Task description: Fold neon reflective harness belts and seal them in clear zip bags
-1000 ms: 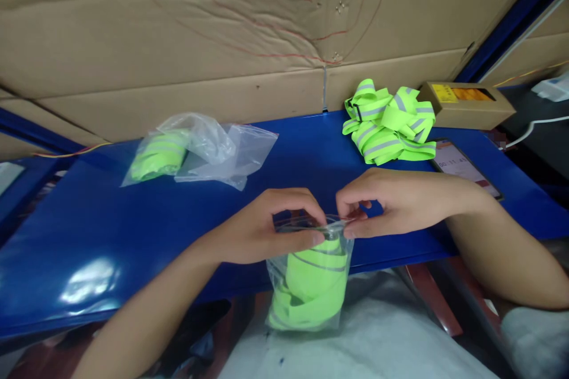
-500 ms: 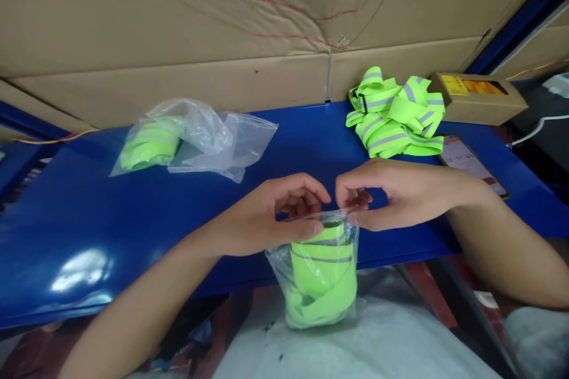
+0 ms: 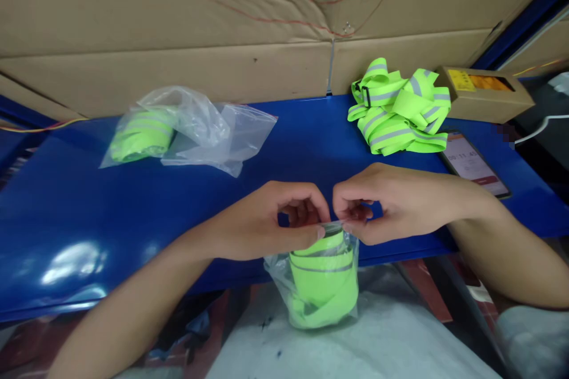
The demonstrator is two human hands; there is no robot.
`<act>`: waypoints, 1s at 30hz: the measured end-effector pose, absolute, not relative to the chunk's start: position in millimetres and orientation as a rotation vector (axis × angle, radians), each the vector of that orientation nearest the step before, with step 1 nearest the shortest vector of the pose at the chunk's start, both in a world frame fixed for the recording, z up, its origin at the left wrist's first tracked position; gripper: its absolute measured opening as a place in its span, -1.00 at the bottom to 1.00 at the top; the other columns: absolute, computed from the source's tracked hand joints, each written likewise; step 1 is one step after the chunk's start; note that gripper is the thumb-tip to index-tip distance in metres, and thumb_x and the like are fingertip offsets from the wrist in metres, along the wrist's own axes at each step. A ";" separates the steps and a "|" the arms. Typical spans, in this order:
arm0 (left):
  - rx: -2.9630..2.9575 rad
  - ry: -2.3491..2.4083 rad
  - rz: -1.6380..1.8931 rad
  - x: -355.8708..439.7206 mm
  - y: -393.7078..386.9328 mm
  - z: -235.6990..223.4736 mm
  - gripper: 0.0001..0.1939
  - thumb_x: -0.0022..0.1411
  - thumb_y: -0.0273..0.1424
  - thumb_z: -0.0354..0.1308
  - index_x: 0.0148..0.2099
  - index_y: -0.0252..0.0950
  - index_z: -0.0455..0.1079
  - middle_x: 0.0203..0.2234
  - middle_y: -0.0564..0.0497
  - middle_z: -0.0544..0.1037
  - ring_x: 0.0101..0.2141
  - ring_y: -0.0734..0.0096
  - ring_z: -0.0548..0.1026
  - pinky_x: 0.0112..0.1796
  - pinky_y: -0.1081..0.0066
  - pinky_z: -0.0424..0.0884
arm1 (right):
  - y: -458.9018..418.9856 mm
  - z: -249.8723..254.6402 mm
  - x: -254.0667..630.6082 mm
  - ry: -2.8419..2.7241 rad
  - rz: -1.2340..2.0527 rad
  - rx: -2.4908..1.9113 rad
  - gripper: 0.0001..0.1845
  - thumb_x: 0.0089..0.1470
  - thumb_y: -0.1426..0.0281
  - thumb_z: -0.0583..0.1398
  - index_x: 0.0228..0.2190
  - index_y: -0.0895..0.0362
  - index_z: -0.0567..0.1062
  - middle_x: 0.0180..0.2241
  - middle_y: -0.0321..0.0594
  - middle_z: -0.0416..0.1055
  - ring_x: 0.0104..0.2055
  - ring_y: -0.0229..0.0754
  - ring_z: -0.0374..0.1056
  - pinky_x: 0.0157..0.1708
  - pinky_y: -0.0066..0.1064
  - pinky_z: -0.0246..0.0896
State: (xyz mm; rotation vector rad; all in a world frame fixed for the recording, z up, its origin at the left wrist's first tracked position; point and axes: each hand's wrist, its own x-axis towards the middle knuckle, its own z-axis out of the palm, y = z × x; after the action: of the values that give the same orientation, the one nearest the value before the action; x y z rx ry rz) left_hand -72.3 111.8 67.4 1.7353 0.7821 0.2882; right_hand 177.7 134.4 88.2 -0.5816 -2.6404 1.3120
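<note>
A clear plastic zip bag (image 3: 281,275) hangs upright at the table's front edge. Inside it sits a rolled neon-green reflective strap (image 3: 323,284) with grey stripes. My left hand (image 3: 284,216) pinches the bag's top edge between thumb and curled fingers. Close beside it, my right hand (image 3: 377,204) pinches the same edge at its right end. Both hands are closed, and their fingertips are a short way apart along the bag's mouth.
On the blue table (image 3: 133,207), a bagged green strap roll (image 3: 142,133) and empty clear bags (image 3: 242,136) lie at the left. Loose green straps (image 3: 400,106) are heaped at the back right, near a cardboard box (image 3: 489,95) and a phone (image 3: 475,163).
My fingertips have closed down onto the bag's top edge, and my right hand has lowered slightly. The filled bag stays in nearly the same place. The view has shifted slightly.
</note>
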 end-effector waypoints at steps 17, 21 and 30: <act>1.838 0.719 0.255 -79.3 123.8 66.7 -0.75 0.31 -0.20 0.27 -0.20 -0.30 0.55 -0.42 0.06 0.57 -0.41 0.51 0.45 -0.37 0.52 0.35 | 130.8 82.2 172.8 -2.648 1.229 -0.602 -0.91 0.20 0.40 0.23 -0.37 0.13 0.46 -0.45 -0.37 0.41 -0.47 -0.36 0.22 -0.43 -0.51 0.06; 1.864 0.727 0.244 -82.6 125.8 68.5 -0.77 0.30 -0.22 0.27 -0.23 -0.30 0.55 -0.45 0.07 0.56 -0.42 0.52 0.44 -0.37 0.52 0.34 | 130.6 81.3 171.5 -2.619 1.257 -0.613 -0.84 0.23 0.32 0.24 -0.36 0.15 0.47 -0.43 -0.34 0.43 -0.45 -0.36 0.26 -0.42 -0.51 0.09; 1.886 0.715 0.212 -86.0 127.0 71.9 -0.74 0.29 -0.18 0.29 -0.17 -0.28 0.57 -0.41 0.05 0.59 -0.40 0.50 0.45 -0.36 0.50 0.35 | 129.9 79.1 169.7 -2.650 1.186 -0.587 -0.88 0.15 0.42 0.25 -0.42 0.13 0.42 -0.48 -0.41 0.34 -0.48 -0.37 0.18 -0.44 -0.51 0.03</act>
State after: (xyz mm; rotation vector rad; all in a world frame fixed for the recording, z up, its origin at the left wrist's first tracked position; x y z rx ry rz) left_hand -86.0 127.0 71.9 1.8863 0.7148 0.2120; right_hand 169.7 129.9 79.1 -0.5868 -2.6499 1.1859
